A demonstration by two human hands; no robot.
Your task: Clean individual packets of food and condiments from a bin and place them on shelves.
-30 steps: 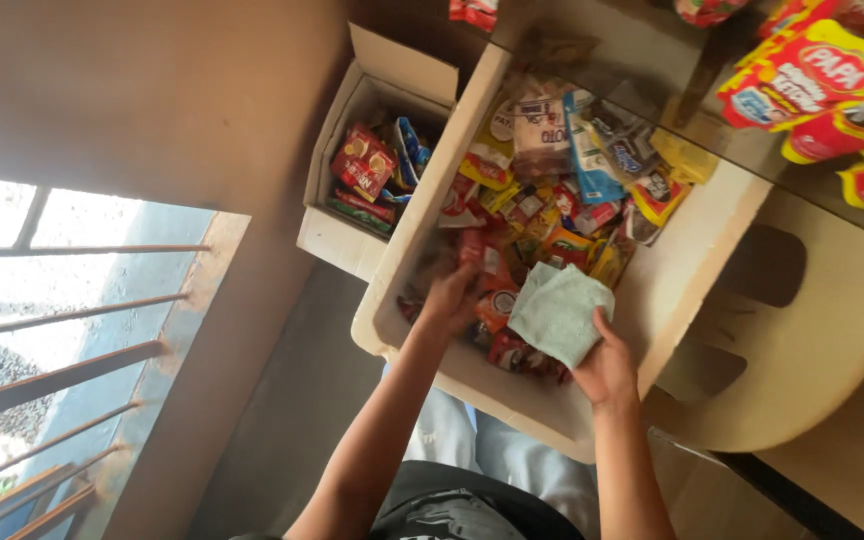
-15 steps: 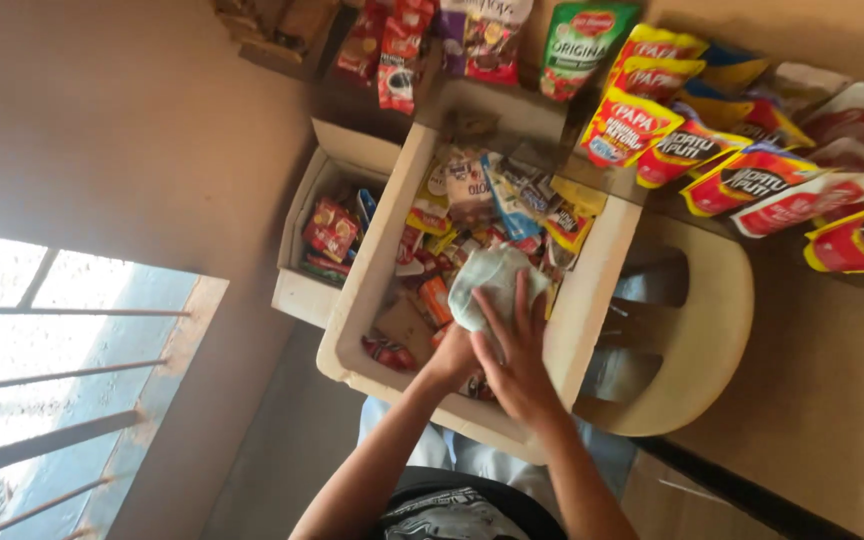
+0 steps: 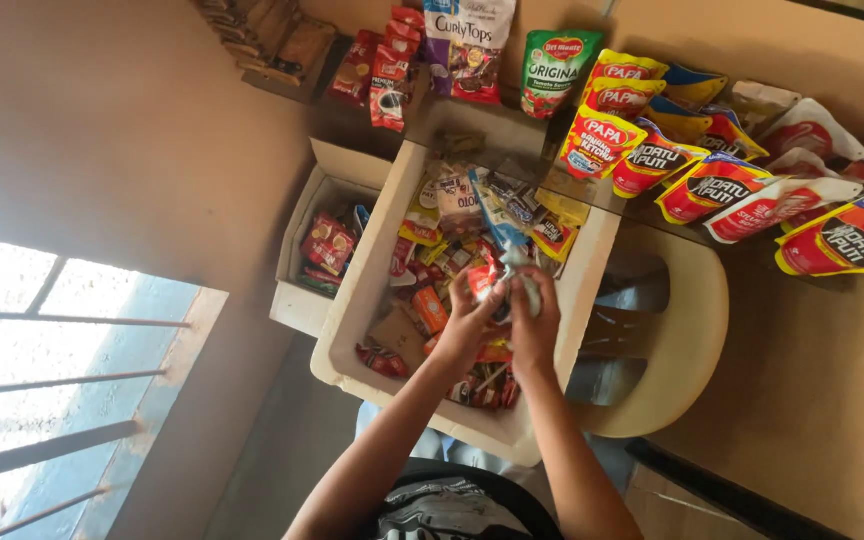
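A long pale cardboard box (image 3: 352, 320) filled with several small colourful snack and sachet packets rests on a cream plastic chair (image 3: 692, 330) in front of me. Both my hands are over the middle of the box. My left hand (image 3: 467, 325) and my right hand (image 3: 537, 320) are closed together on a small pale green packet (image 3: 517, 268), which is crumpled between the fingers just above the pile of packets.
A smaller open white box (image 3: 302, 240) with red packets sits left of the big box. Red and yellow sauce pouches (image 3: 652, 160) hang along the wall at upper right, with more bags (image 3: 472, 45) above. A barred window (image 3: 42, 370) lies at left.
The pale green packet lay flat under my right hand near the box's near end; now both hands hold it bunched up farther along the box. The view has tilted up toward the hanging pouches.
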